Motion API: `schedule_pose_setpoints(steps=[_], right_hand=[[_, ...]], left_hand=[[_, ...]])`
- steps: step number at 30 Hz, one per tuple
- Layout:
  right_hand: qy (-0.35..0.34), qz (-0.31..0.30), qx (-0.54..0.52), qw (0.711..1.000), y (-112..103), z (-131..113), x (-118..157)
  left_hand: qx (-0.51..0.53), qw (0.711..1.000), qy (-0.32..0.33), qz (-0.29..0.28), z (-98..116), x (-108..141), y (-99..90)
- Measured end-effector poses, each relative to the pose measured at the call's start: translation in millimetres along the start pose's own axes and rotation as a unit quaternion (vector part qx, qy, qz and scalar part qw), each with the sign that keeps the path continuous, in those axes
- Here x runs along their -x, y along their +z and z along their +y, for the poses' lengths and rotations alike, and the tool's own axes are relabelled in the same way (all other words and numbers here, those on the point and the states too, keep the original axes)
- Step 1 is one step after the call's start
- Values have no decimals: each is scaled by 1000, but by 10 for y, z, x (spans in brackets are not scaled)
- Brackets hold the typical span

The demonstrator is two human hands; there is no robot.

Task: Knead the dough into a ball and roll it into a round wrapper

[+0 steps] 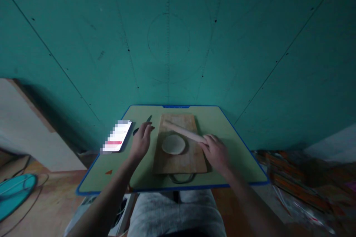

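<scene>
Wooden board (180, 163) under pale disc (173, 144)

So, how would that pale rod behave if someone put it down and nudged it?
The pale rod would probably roll, since it looks round and even along its length. It also seems stiff: gripped near one end by the right hand, it shows no visible bend. It may feel front-heavy, with most of its length reaching out over the wooden board.
</scene>
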State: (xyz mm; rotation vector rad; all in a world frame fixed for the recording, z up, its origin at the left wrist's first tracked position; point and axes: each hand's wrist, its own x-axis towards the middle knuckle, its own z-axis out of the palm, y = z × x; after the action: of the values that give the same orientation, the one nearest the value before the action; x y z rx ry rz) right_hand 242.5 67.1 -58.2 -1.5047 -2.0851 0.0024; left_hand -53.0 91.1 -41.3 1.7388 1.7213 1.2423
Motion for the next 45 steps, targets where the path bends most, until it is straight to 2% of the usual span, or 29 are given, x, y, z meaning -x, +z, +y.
schedule_pose_setpoints(steps=[3, 6, 11, 17, 21, 23, 26, 28, 31, 33, 35, 40, 45], right_hand=[[79, 38, -90, 992, -58, 159, 30], [143, 9, -204, 968, -49, 149, 77], [237, -35, -323, 916, 78, -109, 201], [263, 14, -327, 908, 117, -268, 358], [242, -6, -295, 924, 33, -211, 454], [197, -10, -248, 949, -33, -182, 461], [94, -12, -159, 983, -113, -195, 410], [35, -26, -99, 994, -122, -253, 359], [-11, -57, -23, 998, -86, -394, 300], [-21, -77, 9, 997, -75, -495, 280], [-27, -96, 31, 995, -99, -578, 268], [-20, -143, 77, 987, -172, -593, 175], [8, -160, 109, 981, -39, -304, -60]], left_hand=[[-16, 990, 74, -122, -47, 37, 144], [-50, 970, 141, -190, -29, 82, 323], [-88, 965, 169, -179, -41, 198, 441], [-114, 963, 177, -170, -17, 452, 395], [-93, 973, 158, -142, 3, 617, 356], [-79, 980, 162, -84, 17, 636, 279], [-85, 973, 208, 49, 93, 544, 107], [-113, 960, 246, 76, 166, 434, 24], [-189, 938, 289, 1, 211, 283, 40], [-241, 923, 293, -64, 179, 227, 120], [-286, 910, 281, -103, 130, 208, 206], [-342, 893, 265, -123, 165, 168, 327], [-362, 892, 242, -122, 248, -42, 490]])
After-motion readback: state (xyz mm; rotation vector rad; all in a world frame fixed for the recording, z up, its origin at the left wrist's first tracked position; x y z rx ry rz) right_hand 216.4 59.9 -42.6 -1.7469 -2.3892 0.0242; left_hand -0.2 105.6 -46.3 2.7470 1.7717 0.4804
